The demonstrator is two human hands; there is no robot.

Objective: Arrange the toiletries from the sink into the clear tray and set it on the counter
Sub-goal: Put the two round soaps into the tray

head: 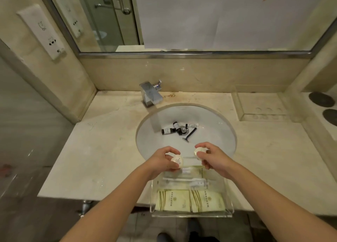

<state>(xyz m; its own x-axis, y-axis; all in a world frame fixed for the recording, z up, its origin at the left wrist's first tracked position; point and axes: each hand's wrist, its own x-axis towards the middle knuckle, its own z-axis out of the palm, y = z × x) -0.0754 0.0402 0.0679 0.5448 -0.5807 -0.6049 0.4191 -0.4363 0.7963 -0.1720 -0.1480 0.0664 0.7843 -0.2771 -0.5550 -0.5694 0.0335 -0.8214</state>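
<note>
My left hand grips a round wrapped soap and my right hand grips a second round soap, both held over the near rim of the sink. Just below them the clear tray rests on the counter's front edge, overhanging it. It holds two pale sachets, wrapped toothbrushes and another packet. In the basin lie small dark bottles, a tube and a black razor, around the drain.
A chrome faucet stands behind the basin. The beige counter extends left and right. A second clear holder sits at the back right near two dark round coasters. A mirror is above, an outlet panel on the left wall.
</note>
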